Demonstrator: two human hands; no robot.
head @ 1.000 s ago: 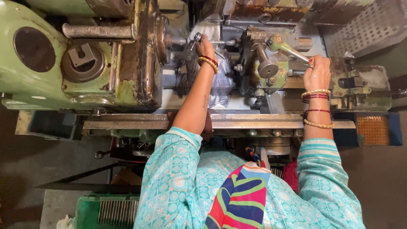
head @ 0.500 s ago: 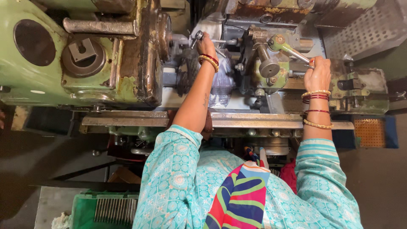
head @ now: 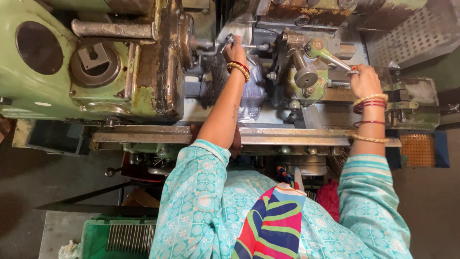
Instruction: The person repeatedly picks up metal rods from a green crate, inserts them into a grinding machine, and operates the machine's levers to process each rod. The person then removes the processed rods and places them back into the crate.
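Head view looks down on a worn green lathe [head: 96,72] at which a person in a turquoise patterned garment is bent. The left hand [head: 235,49] is stretched in to the gap just beside the chuck [head: 184,41], and its fingers are curled around a small metal piece [head: 229,39] held at the spindle; whether that piece is already seated or only being offered up cannot be told. The right hand [head: 365,80] is closed around the end of a long green-hubbed lever [head: 330,55] on the tool block, well apart from the left. No chips in flight or motion blur at the chuck are seen, so cutting is judged not to be in progress. Loading appears to be the stage reached; clamping and the lever feed seem left. A green crate [head: 117,237] of ribbed parts is seen below the bed.
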